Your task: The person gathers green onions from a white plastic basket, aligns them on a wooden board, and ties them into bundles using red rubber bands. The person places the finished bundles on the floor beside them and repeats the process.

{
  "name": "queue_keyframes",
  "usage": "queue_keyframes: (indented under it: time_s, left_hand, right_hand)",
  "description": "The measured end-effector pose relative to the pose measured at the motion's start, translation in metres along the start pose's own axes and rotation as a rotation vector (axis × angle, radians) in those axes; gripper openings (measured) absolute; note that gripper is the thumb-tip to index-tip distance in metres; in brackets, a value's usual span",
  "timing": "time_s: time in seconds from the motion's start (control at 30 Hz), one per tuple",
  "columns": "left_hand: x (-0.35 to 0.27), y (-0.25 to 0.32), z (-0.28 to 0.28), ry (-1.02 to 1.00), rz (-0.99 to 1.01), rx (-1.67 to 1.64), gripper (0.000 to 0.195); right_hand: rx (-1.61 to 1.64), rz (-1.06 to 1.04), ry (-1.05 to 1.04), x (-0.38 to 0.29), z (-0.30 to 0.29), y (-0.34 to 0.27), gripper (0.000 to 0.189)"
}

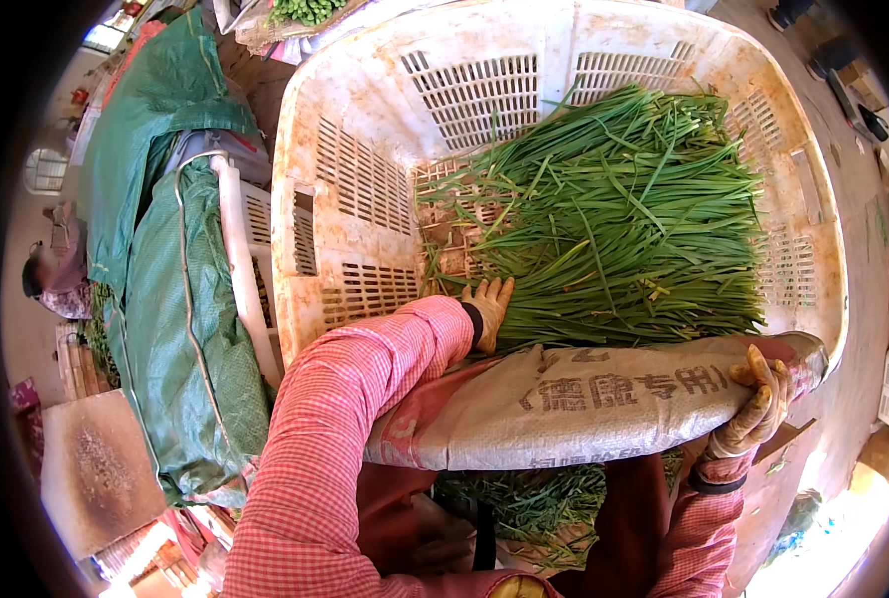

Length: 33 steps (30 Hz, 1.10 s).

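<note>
A large dirty white plastic basket (pixel 556 30) with slotted walls stands before me. Long green leaf stalks, like garlic chives (pixel 639 217), lie in it in layered bunches, mostly toward the right. My left hand (pixel 489 310), in a pale stained glove, reaches over the near side with fingers spread, touching the chives at their lower left edge. A woven sack (pixel 586 404) with printed writing covers the near rim. On the sack's right end lies my right hand (pixel 760 396), gloved too, fingers curled; whether it grips the cloth is unclear.
Loose green leaves (pixel 534 501) lie below the sack, near my lap. Green woven tarp (pixel 190 321) covers a load at the left, beside a white crate (pixel 254 224). Another person (pixel 63 269) is farther left. At top right, a person's feet (pixel 826 60) show on the floor.
</note>
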<state>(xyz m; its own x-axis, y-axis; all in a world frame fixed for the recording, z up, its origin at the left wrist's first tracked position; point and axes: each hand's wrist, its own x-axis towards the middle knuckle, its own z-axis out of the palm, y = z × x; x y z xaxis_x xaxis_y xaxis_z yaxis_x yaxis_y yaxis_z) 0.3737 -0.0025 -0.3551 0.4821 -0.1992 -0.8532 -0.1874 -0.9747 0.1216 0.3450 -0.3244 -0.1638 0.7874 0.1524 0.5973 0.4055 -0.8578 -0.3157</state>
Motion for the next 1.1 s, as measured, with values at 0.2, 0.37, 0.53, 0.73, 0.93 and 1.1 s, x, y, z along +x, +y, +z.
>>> queue_keyframes:
  time_s: [0.2, 0.37, 0.53, 0.73, 0.93, 1.1]
  left_hand:
    - [-0.009, 0.004, -0.001, 0.131, 0.008, 0.085, 0.114]
    - [0.015, -0.021, -0.024, -0.01, 0.034, -0.157, 0.101]
    - [0.045, -0.106, -0.041, -0.131, 0.114, -0.428, 0.074]
    - [0.02, -0.127, -0.085, -0.263, 0.146, -1.147, 0.063]
    - [0.038, -0.063, -0.049, -0.007, -0.006, -0.257, 0.104]
    - [0.022, -0.038, -0.079, -0.024, 0.276, -0.75, 0.123]
  right_hand:
    - [0.004, 0.036, 0.063, -0.001, 0.003, -0.001, 0.046]
    - [-0.006, 0.023, 0.049, -0.003, -0.001, 0.003, 0.046]
    - [0.001, -0.019, 0.007, -0.003, -0.002, 0.0, 0.044]
    - [-0.003, -0.026, 0.043, -0.006, 0.0, 0.003, 0.043]
    - [0.0, -0.02, 0.011, -0.006, 0.001, 0.004, 0.045]
    - [-0.003, -0.019, 0.041, -0.005, 0.001, 0.003, 0.045]
